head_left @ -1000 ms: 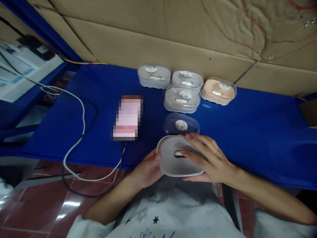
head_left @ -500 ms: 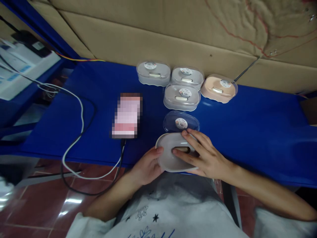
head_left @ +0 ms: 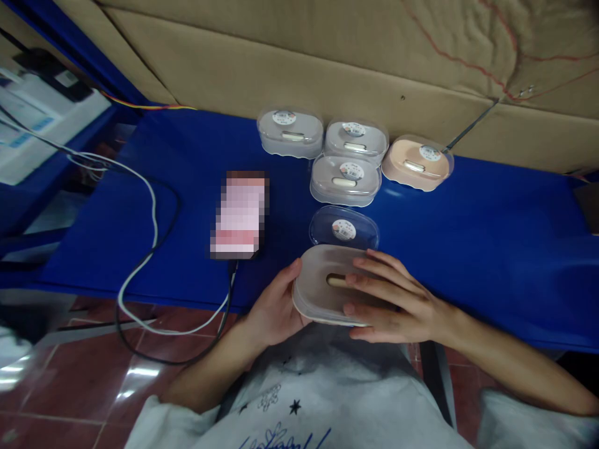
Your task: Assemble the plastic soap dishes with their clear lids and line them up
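An oval grey plastic box [head_left: 318, 268] is held near the table's front edge, close to my body. In its surface is an oval slot with a cream-coloured bar [head_left: 336, 280]. My left hand [head_left: 278, 305] grips the box's left end, thumb at the upper edge and fingers underneath. Across the right part of the box lies my right hand [head_left: 402, 299], its fingers spread and touching the surface, partly covering the bar. Just beyond the box, a clear oval lid [head_left: 322, 226] with a round white label rests on the table.
Several closed grey boxes [head_left: 345, 192] with clear lids stand at the back, beside a peach one [head_left: 416, 171]. A phone [head_left: 239, 215], its screen blurred, lies left on the blue table [head_left: 491, 249], cables [head_left: 154, 218] curling past it. Brown cardboard [head_left: 281, 56] forms the rear wall.
The box has tilted, so its surface around the slot faces me differently. My right hand's fingers have shifted right, off the slot's left side, and spread. My left thumb has moved up the edge.
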A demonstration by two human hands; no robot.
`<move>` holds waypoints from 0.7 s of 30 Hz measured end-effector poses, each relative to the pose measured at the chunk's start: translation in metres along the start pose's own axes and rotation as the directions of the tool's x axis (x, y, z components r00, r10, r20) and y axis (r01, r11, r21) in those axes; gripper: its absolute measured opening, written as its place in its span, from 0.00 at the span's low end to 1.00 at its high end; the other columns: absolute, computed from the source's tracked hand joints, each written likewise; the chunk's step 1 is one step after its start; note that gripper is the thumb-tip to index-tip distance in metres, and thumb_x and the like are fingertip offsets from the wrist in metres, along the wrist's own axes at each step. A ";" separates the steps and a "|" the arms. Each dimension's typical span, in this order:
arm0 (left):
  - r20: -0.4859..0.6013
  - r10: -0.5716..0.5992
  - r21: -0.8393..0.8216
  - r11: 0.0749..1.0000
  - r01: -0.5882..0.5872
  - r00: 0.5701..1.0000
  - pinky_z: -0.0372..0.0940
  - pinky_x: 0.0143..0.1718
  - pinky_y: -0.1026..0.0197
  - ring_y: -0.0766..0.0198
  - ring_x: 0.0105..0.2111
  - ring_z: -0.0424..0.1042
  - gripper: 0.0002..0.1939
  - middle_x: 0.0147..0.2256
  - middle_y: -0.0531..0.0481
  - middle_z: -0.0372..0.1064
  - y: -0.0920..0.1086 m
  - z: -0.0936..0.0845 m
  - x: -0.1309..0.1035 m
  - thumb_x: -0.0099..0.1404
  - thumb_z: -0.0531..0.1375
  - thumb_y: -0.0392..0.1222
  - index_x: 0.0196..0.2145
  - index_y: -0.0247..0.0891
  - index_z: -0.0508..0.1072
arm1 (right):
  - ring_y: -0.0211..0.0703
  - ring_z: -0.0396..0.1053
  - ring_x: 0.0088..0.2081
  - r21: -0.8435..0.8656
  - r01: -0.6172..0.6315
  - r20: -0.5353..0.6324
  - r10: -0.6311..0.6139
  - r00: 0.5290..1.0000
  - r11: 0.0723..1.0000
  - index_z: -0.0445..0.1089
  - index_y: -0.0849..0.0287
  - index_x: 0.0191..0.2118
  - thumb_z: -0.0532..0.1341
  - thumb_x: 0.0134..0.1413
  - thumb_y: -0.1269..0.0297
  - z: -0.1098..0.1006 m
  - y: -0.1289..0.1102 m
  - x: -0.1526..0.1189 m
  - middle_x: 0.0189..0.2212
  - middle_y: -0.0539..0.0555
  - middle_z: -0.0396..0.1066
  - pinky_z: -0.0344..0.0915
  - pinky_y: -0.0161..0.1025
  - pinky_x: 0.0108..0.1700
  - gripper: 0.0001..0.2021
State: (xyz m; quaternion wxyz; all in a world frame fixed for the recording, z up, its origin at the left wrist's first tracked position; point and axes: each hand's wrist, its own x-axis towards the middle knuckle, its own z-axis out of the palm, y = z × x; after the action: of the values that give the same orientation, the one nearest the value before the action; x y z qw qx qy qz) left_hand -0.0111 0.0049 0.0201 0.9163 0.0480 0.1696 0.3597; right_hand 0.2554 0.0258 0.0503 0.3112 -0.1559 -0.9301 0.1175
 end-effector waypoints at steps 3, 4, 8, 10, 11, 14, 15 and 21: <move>0.015 -0.009 -0.013 1.000 0.009 1.000 0.73 0.50 0.60 0.59 0.45 0.83 0.16 0.42 0.49 0.85 0.001 0.003 0.001 0.73 0.64 0.51 0.50 0.37 0.80 | 0.55 0.68 0.68 -0.016 0.020 -0.007 -0.020 1.000 1.000 0.72 0.61 0.61 0.72 0.62 0.62 0.001 -0.001 0.001 0.59 0.62 0.78 0.69 0.62 0.68 0.24; 0.014 -0.013 -0.013 1.000 0.014 1.000 0.74 0.50 0.59 0.58 0.45 0.83 0.17 0.42 0.48 0.85 0.001 0.003 0.002 0.73 0.64 0.52 0.51 0.38 0.80 | 0.54 0.70 0.66 -0.024 0.032 -0.007 -0.032 0.999 0.999 0.73 0.62 0.61 0.72 0.63 0.63 0.001 -0.002 0.002 0.57 0.62 0.79 0.71 0.59 0.67 0.23; -0.044 0.007 -0.016 1.000 -0.008 0.999 0.75 0.47 0.60 0.59 0.43 0.83 0.16 0.43 0.48 0.85 -0.001 0.007 0.002 0.73 0.63 0.50 0.51 0.37 0.80 | 0.50 0.74 0.62 -0.047 0.057 0.005 -0.057 0.998 0.997 0.75 0.66 0.59 0.71 0.62 0.70 0.002 -0.004 0.005 0.51 0.61 0.82 0.74 0.50 0.65 0.20; -0.078 0.051 0.007 0.999 -0.051 0.996 0.75 0.45 0.61 0.59 0.41 0.83 0.15 0.42 0.48 0.85 -0.001 0.008 0.001 0.72 0.64 0.48 0.49 0.37 0.81 | 0.49 0.74 0.63 -0.043 0.050 0.007 -0.050 0.999 0.998 0.75 0.64 0.58 0.69 0.64 0.67 0.001 -0.004 0.004 0.52 0.60 0.82 0.72 0.50 0.66 0.19; -0.083 0.073 0.028 0.997 -0.071 0.994 0.75 0.45 0.60 0.58 0.41 0.83 0.14 0.41 0.48 0.85 -0.002 0.009 0.001 0.71 0.64 0.48 0.48 0.37 0.82 | 0.50 0.72 0.64 -0.027 0.045 0.007 -0.045 0.999 0.999 0.75 0.64 0.59 0.68 0.67 0.63 0.000 -0.004 0.004 0.53 0.61 0.81 0.71 0.50 0.66 0.18; -0.036 0.084 0.114 0.990 -0.079 0.996 0.73 0.49 0.56 0.52 0.43 0.83 0.17 0.38 0.47 0.85 -0.002 0.007 -0.001 0.69 0.65 0.52 0.47 0.37 0.82 | 0.52 0.68 0.68 0.050 -0.020 -0.034 0.022 0.999 0.999 0.69 0.62 0.66 0.55 0.76 0.48 -0.005 0.000 0.001 0.59 0.62 0.77 0.70 0.54 0.66 0.26; -0.006 0.059 0.147 0.987 -0.058 0.998 0.73 0.50 0.54 0.50 0.45 0.82 0.20 0.38 0.46 0.85 -0.003 0.006 -0.002 0.69 0.64 0.54 0.49 0.36 0.82 | 0.53 0.67 0.68 0.072 -0.071 -0.068 0.076 0.995 0.995 0.65 0.60 0.69 0.50 0.78 0.47 -0.006 0.002 0.000 0.60 0.62 0.76 0.70 0.56 0.66 0.28; 0.109 -0.162 0.389 0.915 0.108 0.981 0.71 0.49 0.55 0.44 0.51 0.81 0.35 0.49 0.38 0.82 -0.011 -0.004 -0.004 0.66 0.66 0.61 0.62 0.35 0.75 | 0.66 0.54 0.75 -0.106 -0.441 0.002 0.443 0.896 0.891 0.57 0.52 0.74 0.61 0.72 0.51 -0.001 0.025 -0.007 0.73 0.65 0.58 0.57 0.70 0.70 0.31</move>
State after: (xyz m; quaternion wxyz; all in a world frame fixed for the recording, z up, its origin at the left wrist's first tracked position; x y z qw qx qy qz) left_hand -0.0085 -0.0061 0.0153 0.9217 0.2380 0.1751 0.2513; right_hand 0.2672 0.0465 0.0394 0.2555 -0.3775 -0.8791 0.1391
